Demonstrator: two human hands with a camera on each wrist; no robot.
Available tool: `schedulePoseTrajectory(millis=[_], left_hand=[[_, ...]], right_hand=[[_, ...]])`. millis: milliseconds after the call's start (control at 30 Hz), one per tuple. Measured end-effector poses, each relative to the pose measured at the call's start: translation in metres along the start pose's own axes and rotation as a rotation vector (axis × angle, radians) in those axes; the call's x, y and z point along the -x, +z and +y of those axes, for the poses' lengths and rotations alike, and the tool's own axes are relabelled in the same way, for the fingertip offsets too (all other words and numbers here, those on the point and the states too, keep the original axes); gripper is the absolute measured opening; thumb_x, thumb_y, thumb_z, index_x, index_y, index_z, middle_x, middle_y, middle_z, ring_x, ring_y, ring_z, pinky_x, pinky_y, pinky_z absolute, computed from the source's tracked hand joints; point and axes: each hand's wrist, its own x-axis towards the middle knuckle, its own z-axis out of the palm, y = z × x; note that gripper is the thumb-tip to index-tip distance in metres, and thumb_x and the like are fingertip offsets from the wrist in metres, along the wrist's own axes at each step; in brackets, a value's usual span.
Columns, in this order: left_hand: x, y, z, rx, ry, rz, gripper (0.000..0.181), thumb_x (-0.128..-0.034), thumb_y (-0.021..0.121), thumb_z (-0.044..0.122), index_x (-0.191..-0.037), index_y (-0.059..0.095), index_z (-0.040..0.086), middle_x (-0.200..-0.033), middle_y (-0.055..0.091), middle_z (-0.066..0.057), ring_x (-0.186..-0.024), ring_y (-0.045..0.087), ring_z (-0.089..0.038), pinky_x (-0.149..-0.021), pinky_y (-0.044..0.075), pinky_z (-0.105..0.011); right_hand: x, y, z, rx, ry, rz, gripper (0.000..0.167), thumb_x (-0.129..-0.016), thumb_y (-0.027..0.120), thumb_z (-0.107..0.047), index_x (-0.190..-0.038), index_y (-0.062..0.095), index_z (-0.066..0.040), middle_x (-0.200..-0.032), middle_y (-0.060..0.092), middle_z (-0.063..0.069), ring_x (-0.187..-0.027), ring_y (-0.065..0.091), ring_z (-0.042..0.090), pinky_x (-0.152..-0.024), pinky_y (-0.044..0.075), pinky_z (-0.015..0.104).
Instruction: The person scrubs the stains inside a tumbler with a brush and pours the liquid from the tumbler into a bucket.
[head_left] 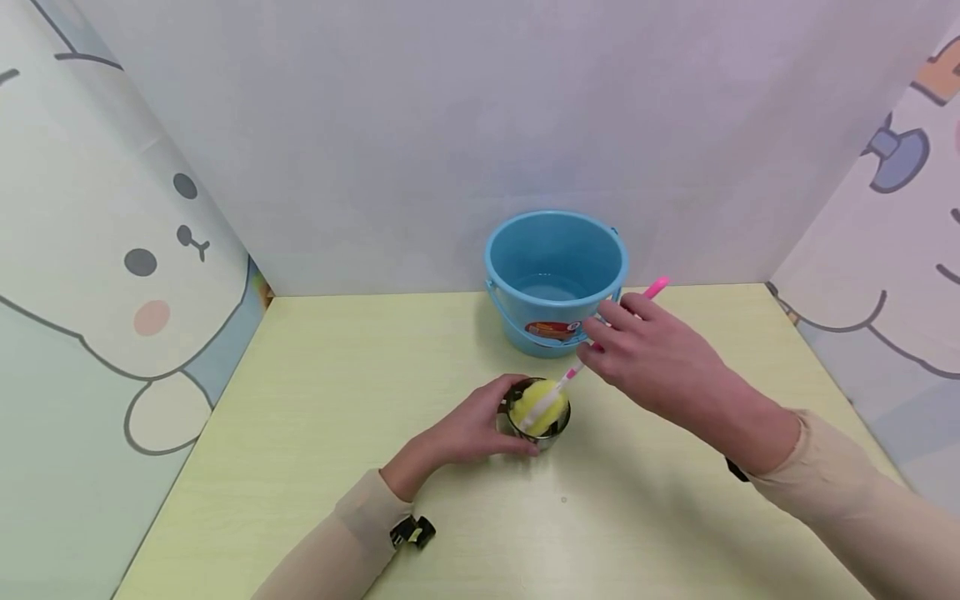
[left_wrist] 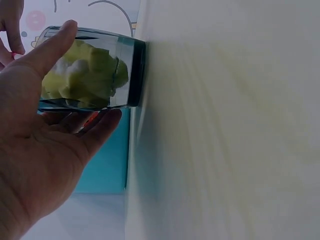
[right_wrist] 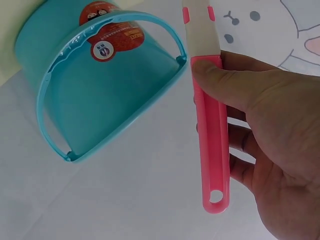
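Note:
A clear drinking glass (left_wrist: 124, 50) stands upright on the table, with my left hand (head_left: 476, 425) curled round its side. Inside the glass sits the yellow sponge head (head_left: 542, 402) of a bottle brush; in the left wrist view the sponge (left_wrist: 90, 75) shows through the wall. My right hand (head_left: 645, 350) pinches the brush's pink and white handle (right_wrist: 212, 125) between thumb and fingers, above and to the right of the glass. The handle slants up from the glass, its pink end past the hand.
Behind the glass stands a light blue bucket (head_left: 555, 312) with water in it, its handle folded down at the front. The pale wooden table (head_left: 315, 400) meets a plain back wall (head_left: 360, 167). Cartoon-printed panels (head_left: 90, 292) flank both sides.

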Motion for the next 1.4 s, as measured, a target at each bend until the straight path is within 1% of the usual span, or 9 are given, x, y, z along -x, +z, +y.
schedulePoseTrajectory(millis=[200, 300, 467, 567, 733, 867, 1067, 1200, 1400], left_hand=[[-0.001, 0.0, 0.0, -0.015, 0.003, 0.004, 0.094, -0.0808, 0.096, 0.036, -0.155, 0.043, 0.014, -0.147, 0.056, 0.005, -0.131, 0.055, -0.012, -0.112, 0.048, -0.033], [-0.001, -0.001, 0.0, -0.017, -0.004, 0.004, 0.094, -0.0808, 0.096, 0.036, -0.155, 0.043, 0.014, -0.147, 0.056, 0.005, -0.131, 0.054, -0.012, -0.112, 0.047, -0.033], [-0.001, -0.001, 0.002, -0.007, -0.007, 0.003, 0.092, -0.0808, 0.096, 0.034, -0.154, 0.044, 0.014, -0.145, 0.056, 0.005, -0.13, 0.055, -0.011, -0.112, 0.048, -0.033], [-0.001, -0.001, 0.002, -0.005, 0.001, 0.003, 0.092, -0.0808, 0.096, 0.032, -0.154, 0.044, 0.013, -0.144, 0.057, 0.004, -0.129, 0.055, -0.011, -0.111, 0.048, -0.032], [-0.002, 0.0, 0.001, -0.017, 0.016, 0.005, 0.091, -0.0806, 0.097, 0.031, -0.153, 0.044, 0.013, -0.144, 0.057, 0.004, -0.128, 0.056, -0.01, -0.11, 0.048, -0.031], [-0.002, 0.0, 0.0, -0.015, 0.018, 0.008, 0.092, -0.0804, 0.097, 0.032, -0.153, 0.044, 0.014, -0.142, 0.057, 0.005, -0.126, 0.057, -0.01, -0.109, 0.049, -0.031], [0.0, 0.0, 0.001, -0.01, 0.009, 0.007, 0.092, -0.0805, 0.097, 0.032, -0.154, 0.044, 0.014, -0.14, 0.058, 0.006, -0.124, 0.057, -0.01, -0.108, 0.05, -0.03], [0.001, 0.0, 0.001, -0.011, 0.006, 0.007, 0.092, -0.0815, 0.096, 0.033, -0.155, 0.043, 0.013, -0.14, 0.057, 0.005, -0.125, 0.057, -0.011, -0.109, 0.05, -0.031], [0.001, 0.0, 0.0, -0.016, 0.027, 0.014, 0.09, -0.0834, 0.094, 0.034, -0.154, 0.043, 0.014, -0.142, 0.057, 0.003, -0.127, 0.057, -0.012, -0.11, 0.049, -0.032]], right_hand=[[-0.002, 0.003, 0.001, -0.006, -0.025, -0.016, 0.056, -0.064, 0.105, -0.021, -0.111, 0.078, -0.008, -0.102, 0.062, 0.014, -0.102, 0.057, 0.034, -0.083, 0.051, 0.043], [-0.003, 0.003, 0.002, -0.002, -0.031, -0.028, 0.056, -0.063, 0.106, -0.021, -0.112, 0.08, -0.01, -0.103, 0.063, 0.013, -0.101, 0.057, 0.033, -0.079, 0.05, 0.041], [-0.005, 0.005, -0.001, 0.008, -0.059, -0.035, 0.053, -0.065, 0.105, -0.022, -0.108, 0.08, -0.008, -0.097, 0.062, 0.011, -0.092, 0.055, 0.03, -0.075, 0.045, 0.038], [-0.008, 0.007, -0.005, 0.023, -0.082, -0.017, 0.051, -0.067, 0.104, -0.023, -0.107, 0.079, -0.005, -0.096, 0.061, 0.011, -0.09, 0.053, 0.03, -0.077, 0.046, 0.038], [-0.012, 0.013, -0.009, 0.071, -0.103, 0.031, 0.047, -0.072, 0.102, -0.02, -0.106, 0.076, -0.001, -0.097, 0.059, 0.013, -0.093, 0.052, 0.03, -0.084, 0.048, 0.039], [-0.015, 0.018, -0.009, 0.105, -0.116, 0.057, 0.049, -0.074, 0.1, -0.017, -0.109, 0.072, 0.003, -0.099, 0.058, 0.015, -0.095, 0.053, 0.031, -0.088, 0.048, 0.039], [-0.016, 0.021, -0.003, 0.084, -0.149, 0.065, 0.052, -0.072, 0.101, -0.017, -0.114, 0.074, 0.0, -0.106, 0.061, 0.014, -0.102, 0.054, 0.032, -0.091, 0.05, 0.039], [-0.015, 0.02, 0.0, 0.066, -0.147, 0.06, 0.054, -0.072, 0.101, -0.017, -0.116, 0.074, -0.001, -0.108, 0.061, 0.014, -0.103, 0.054, 0.032, -0.091, 0.05, 0.038], [-0.018, 0.011, -0.001, 0.161, -0.192, 0.088, 0.057, -0.072, 0.101, -0.017, -0.117, 0.072, 0.002, -0.11, 0.064, 0.016, -0.103, 0.054, 0.033, -0.093, 0.05, 0.039]])
